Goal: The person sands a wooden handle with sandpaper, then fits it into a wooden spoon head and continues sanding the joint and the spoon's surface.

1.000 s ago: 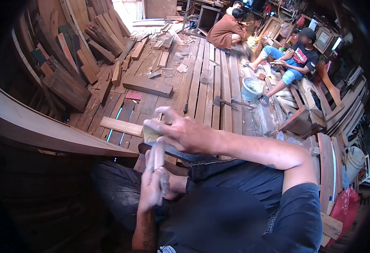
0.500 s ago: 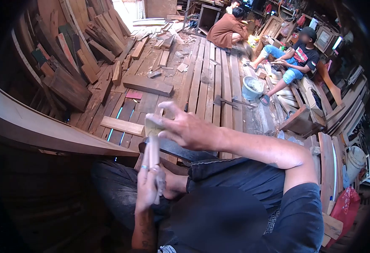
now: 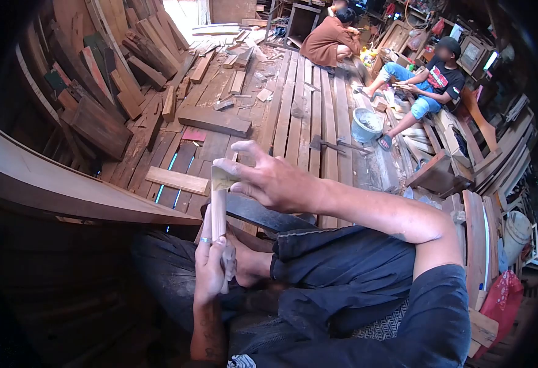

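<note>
My left hand, with a ring on one finger, is closed around the lower part of a narrow pale wooden piece, which stands nearly upright above my lap. At the upper end of that piece, my right hand pinches a yellowish sheet that looks like sandpaper between thumb and fingers. The sheet lies against the wood, and one finger is raised away from it. My fingers hide part of the sheet and the wood's lower end.
A pale board and a thick dark plank lie on the slatted floor. Beyond them are a hatchet and a bucket. One person sits at right; others are farther back. A long curved panel runs along my left.
The wooden piece, blurred before, is now sharp and more upright. My left hand has shifted slightly left and up. My right hand stays nearly in place, still holding the sandpaper.
</note>
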{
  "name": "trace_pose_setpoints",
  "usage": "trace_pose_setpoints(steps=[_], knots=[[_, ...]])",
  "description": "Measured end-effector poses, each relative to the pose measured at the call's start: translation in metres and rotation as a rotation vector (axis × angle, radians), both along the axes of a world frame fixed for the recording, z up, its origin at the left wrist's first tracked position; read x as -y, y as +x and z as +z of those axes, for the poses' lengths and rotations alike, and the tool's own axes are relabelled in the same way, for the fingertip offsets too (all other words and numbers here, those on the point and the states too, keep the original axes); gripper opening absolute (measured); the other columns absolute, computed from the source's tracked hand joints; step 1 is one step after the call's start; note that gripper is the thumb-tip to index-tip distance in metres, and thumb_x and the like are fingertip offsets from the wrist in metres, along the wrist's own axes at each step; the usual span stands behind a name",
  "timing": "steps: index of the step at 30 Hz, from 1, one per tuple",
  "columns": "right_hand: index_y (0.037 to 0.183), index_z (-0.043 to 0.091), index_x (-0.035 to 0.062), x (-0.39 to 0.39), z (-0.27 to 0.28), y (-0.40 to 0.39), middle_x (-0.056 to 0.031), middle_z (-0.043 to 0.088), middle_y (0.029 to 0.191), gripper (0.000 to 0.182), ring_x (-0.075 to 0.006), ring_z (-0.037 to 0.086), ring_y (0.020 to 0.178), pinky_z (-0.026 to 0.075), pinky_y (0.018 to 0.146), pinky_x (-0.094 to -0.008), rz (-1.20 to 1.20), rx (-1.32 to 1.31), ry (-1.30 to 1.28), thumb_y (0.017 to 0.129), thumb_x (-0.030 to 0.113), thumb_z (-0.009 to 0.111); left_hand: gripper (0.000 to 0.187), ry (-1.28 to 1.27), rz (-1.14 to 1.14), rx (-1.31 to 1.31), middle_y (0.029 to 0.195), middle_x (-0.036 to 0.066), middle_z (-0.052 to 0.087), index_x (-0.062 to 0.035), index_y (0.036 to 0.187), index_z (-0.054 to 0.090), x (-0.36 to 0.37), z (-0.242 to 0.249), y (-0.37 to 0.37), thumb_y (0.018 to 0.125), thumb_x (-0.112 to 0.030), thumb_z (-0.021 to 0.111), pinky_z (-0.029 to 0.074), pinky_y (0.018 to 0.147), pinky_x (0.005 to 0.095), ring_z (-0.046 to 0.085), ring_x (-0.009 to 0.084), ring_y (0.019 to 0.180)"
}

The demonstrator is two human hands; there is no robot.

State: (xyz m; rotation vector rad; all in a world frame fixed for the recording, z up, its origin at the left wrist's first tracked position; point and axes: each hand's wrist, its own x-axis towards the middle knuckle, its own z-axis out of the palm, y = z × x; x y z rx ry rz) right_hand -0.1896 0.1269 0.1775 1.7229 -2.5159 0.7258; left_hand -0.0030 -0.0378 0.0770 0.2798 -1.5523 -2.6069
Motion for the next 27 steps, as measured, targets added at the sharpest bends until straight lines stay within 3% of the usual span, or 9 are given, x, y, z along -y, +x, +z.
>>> trace_pose_setpoints(steps=[3,8,13,15,18,21,23,24,27], knots=[[0.161,0.044,0.0203,0.006,-0.014,-0.001,-0.0318,0.044,0.147,0.053,-0.0450,0.075,0.093,0.065,0.091,-0.0539,0.085,-0.058,-0.076,0.110,0.031,0.057,0.065,-0.059,-0.013,0.034,0.071,-0.001,0.053,-0.0084,0.172,0.022,-0.016,0.004,-0.003,0.111,-0.011,0.045,0.040,0.044,0.0232,0.044,0.0057,0.049],[0.161,0.045,0.0201,0.001,-0.007,-0.003,-0.0313,0.045,0.147,0.055,-0.0444,0.076,0.094,0.067,0.087,-0.0525,0.010,-0.035,0.003,0.108,0.028,0.060,0.066,-0.019,-0.041,0.001,0.091,0.005,0.062,-0.0060,0.172,0.022,0.001,0.002,0.000,0.111,-0.010,0.047,0.043,0.050,0.0218,0.050,0.0048,0.059],[0.160,0.046,0.0205,0.007,-0.008,-0.001,-0.0306,0.045,0.148,0.055,-0.0417,0.077,0.085,0.068,0.083,-0.0513,0.119,-0.102,-0.080,0.108,0.028,0.061,0.065,-0.302,-0.001,-0.037,0.076,0.001,0.055,-0.0080,0.172,0.023,-0.010,-0.018,-0.011,0.110,-0.010,0.044,0.040,0.045,0.0229,0.046,0.0064,0.053],[0.160,0.045,0.0200,0.002,0.000,-0.001,-0.0309,0.045,0.147,0.056,-0.0441,0.076,0.092,0.067,0.086,-0.0518,0.029,-0.049,-0.001,0.107,0.027,0.063,0.065,-0.052,0.007,0.029,0.073,0.000,0.053,-0.0063,0.171,0.025,-0.010,0.006,-0.002,0.108,-0.012,0.043,0.039,0.045,0.0229,0.046,0.0071,0.052],[0.160,0.045,0.0185,0.006,-0.003,0.003,-0.0303,0.045,0.147,0.056,-0.0444,0.076,0.093,0.067,0.084,-0.0516,0.055,-0.094,-0.027,0.107,0.026,0.063,0.066,-0.128,-0.015,0.024,0.073,0.000,0.052,-0.0068,0.171,0.023,-0.012,0.001,-0.004,0.108,-0.012,0.044,0.040,0.045,0.0226,0.046,0.0070,0.052],[0.156,0.050,0.0138,0.008,-0.007,0.001,-0.0354,0.045,0.146,0.053,-0.0495,0.075,0.091,0.066,0.084,-0.0532,0.131,-0.104,-0.078,0.107,0.030,0.062,0.068,-0.112,0.001,0.046,0.073,0.001,0.052,-0.0079,0.172,0.022,-0.020,-0.002,-0.004,0.107,-0.012,0.044,0.041,0.044,0.0232,0.045,0.0070,0.050],[0.156,0.050,0.0157,0.004,-0.004,-0.002,-0.0344,0.046,0.145,0.053,-0.0493,0.075,0.092,0.066,0.086,-0.0536,0.070,-0.081,-0.046,0.106,0.028,0.063,0.069,-0.063,0.014,0.055,0.074,0.002,0.053,-0.0085,0.172,0.022,-0.011,0.009,-0.002,0.107,-0.012,0.044,0.042,0.044,0.0236,0.045,0.0074,0.050],[0.157,0.049,0.0178,0.002,0.001,0.001,-0.0331,0.046,0.146,0.054,-0.0484,0.075,0.093,0.066,0.087,-0.0534,0.034,-0.074,-0.018,0.106,0.026,0.064,0.069,0.008,-0.007,0.004,0.097,0.006,0.061,-0.0080,0.172,0.021,-0.002,0.005,-0.002,0.109,-0.008,0.050,0.046,0.056,0.0220,0.055,0.0072,0.066],[0.159,0.047,0.0200,0.006,-0.002,0.003,-0.0317,0.046,0.147,0.055,-0.0474,0.076,0.093,0.066,0.085,-0.0536,0.054,-0.094,-0.041,0.106,0.026,0.064,0.068,-0.100,-0.009,0.022,0.081,0.002,0.058,-0.0087,0.172,0.021,-0.015,-0.009,-0.003,0.110,-0.009,0.047,0.045,0.051,0.0232,0.052,0.0083,0.057]])
